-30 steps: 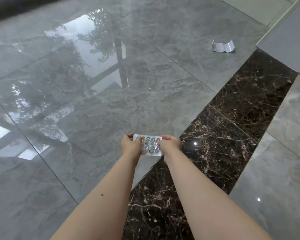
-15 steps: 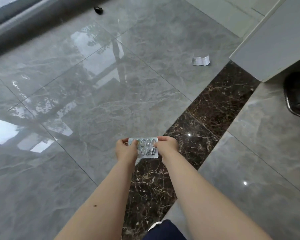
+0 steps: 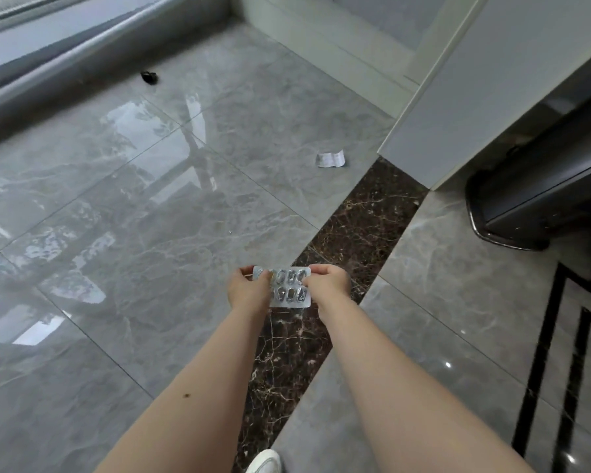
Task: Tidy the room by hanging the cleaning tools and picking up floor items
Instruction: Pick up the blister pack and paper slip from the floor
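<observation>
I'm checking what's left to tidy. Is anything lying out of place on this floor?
Yes. A curled white paper slip lies on the grey tile by the cabinet corner, and a small dark object sits near the window ledge.

bare arms, one white shoe

from my feed, both forearms run in from the bottom edge with no sleeves on them, bare to the wrists. i see no watch, ring or band on the left hand (image 3: 248,291) or the right hand (image 3: 326,285). a small dark mole (image 3: 186,395) marks the left forearm. the rounded toe of a white shoe (image 3: 264,461) shows at the bottom.
</observation>
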`<act>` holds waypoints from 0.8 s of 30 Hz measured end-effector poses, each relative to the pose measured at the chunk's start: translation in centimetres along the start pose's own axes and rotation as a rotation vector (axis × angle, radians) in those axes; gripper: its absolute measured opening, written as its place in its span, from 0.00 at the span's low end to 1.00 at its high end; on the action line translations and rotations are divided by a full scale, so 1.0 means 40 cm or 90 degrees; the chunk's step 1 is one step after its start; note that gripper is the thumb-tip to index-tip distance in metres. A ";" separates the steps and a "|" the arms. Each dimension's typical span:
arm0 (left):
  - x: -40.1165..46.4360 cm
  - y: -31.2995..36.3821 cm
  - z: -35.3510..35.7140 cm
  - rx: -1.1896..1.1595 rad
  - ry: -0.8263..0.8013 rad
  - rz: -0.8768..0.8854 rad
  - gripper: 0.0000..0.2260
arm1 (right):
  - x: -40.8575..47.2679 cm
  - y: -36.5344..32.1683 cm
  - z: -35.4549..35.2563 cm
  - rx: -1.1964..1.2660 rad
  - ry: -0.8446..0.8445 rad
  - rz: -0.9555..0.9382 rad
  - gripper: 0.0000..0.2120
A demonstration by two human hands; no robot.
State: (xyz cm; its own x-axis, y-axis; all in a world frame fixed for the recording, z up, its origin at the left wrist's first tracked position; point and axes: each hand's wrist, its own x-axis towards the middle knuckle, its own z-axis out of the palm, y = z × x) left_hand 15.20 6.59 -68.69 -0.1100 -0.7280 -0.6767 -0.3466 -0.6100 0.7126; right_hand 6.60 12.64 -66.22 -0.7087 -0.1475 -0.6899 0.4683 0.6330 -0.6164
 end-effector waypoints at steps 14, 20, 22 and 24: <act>0.112 0.200 0.166 0.000 -0.080 0.039 0.14 | 0.168 -0.202 -0.017 0.030 0.087 -0.014 0.13; 0.244 0.317 0.193 0.001 -0.089 0.007 0.18 | 0.270 -0.328 0.065 -0.012 0.074 -0.013 0.15; 0.283 0.355 0.202 0.009 -0.088 0.011 0.19 | 0.298 -0.368 0.086 -0.016 0.066 -0.014 0.15; 0.318 0.395 0.221 0.020 -0.095 0.015 0.19 | 0.326 -0.409 0.098 -0.007 0.064 -0.012 0.15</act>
State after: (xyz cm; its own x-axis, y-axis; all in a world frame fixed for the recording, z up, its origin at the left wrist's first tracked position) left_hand 0.11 -9.52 -67.68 -0.2546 -0.6863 -0.6813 -0.3713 -0.5811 0.7242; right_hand -8.26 -2.63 -66.63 -0.7669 -0.0827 -0.6364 0.4491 0.6392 -0.6242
